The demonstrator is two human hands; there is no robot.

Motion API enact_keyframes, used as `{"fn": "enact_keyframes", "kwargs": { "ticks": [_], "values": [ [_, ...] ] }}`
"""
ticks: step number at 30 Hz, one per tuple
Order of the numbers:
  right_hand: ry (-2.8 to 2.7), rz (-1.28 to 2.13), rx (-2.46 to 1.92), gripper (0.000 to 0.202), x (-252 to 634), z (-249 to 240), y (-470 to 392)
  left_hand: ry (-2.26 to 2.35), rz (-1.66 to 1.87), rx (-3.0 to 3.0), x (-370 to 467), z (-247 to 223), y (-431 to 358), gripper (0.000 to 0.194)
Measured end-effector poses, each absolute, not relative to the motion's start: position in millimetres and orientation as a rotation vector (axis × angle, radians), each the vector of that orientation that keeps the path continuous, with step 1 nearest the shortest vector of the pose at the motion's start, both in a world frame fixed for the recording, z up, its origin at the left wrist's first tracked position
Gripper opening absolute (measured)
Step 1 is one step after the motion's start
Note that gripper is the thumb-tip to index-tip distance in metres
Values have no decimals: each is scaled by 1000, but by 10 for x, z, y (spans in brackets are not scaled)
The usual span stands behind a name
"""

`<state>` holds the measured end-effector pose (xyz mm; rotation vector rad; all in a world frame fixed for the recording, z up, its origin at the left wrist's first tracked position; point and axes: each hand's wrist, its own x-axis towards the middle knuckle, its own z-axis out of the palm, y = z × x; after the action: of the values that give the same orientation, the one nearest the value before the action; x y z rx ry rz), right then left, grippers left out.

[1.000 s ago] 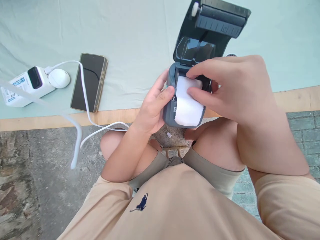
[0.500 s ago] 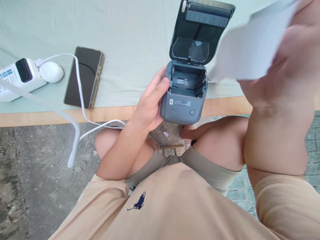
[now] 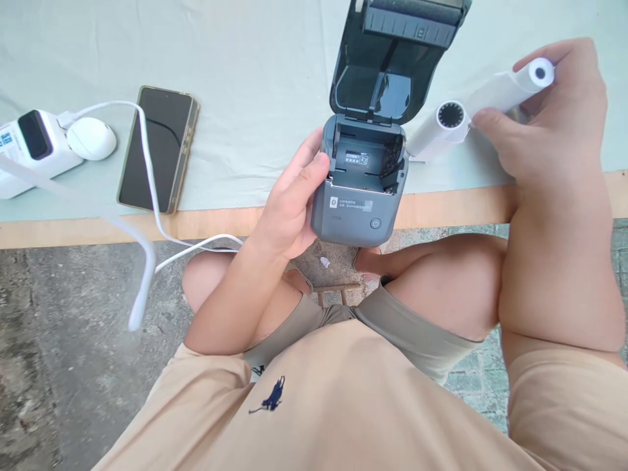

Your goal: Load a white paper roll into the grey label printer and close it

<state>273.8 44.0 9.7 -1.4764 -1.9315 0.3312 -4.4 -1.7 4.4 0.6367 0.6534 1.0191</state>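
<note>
White display block: far left, on the cloth (image 3: 245, 78); cut off by the frame edge. White rounded piece (image 3: 91, 139) just beside it.
Phone (image 3: 157, 147): screen up, dark; white cable (image 3: 150, 163) crosses it.
Left hand (image 3: 297, 190): clamped on the side of the grey printer, thumb in front, other fingers mostly hidden behind.
Grey printer (image 3: 353, 219): held over the table edge; bay open upward, label showing on its floor, small print illegible.
Lid (image 3: 383, 82): raised, upper end out of frame.
Toothed-core roll (image 3: 432, 134): on the cloth, between printer and right hand; cored end up and rightward, body slanting down-left towards the printer, far end hard to make out.
Slim paper roll (image 3: 507, 88): up and right of printer; long axis slanting likewise, small-cored end rightmost; right hand nearer.
Right hand (image 3: 554, 124): closed about the slim paper roll; some fingers hidden behind it, contact slightly blurred.
</note>
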Motion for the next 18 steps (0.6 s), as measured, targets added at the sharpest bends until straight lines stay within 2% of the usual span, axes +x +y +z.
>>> {"fn": "enact_keyframes", "kwargs": {
  "ticks": [2, 5, 7, 10, 13, 18],
  "values": [
    [-1869, 220, -1509, 49, 2711, 148, 351, 666, 1013, 638, -34, 44, -8, 37],
    [-1720, 1, -1402, 37, 2545, 200, 228, 669, 1006, 644, -6, 56, -1, 34],
    [-1841, -9, -1382, 39, 2392, 176, 199, 668, 1013, 650, 17, 74, -4, 30],
    [-2065, -2, -1603, 46, 2205, 72, 244, 681, 1042, 662, 42, 99, -14, 30],
    [-2055, 2, -1761, 41, 2131, 10, 309, 697, 1042, 655, 42, 100, -19, 32],
    [-1925, 231, -1526, 61, 2132, 167, 230, 666, 1039, 667, 18, 67, -14, 30]
  ]
}}
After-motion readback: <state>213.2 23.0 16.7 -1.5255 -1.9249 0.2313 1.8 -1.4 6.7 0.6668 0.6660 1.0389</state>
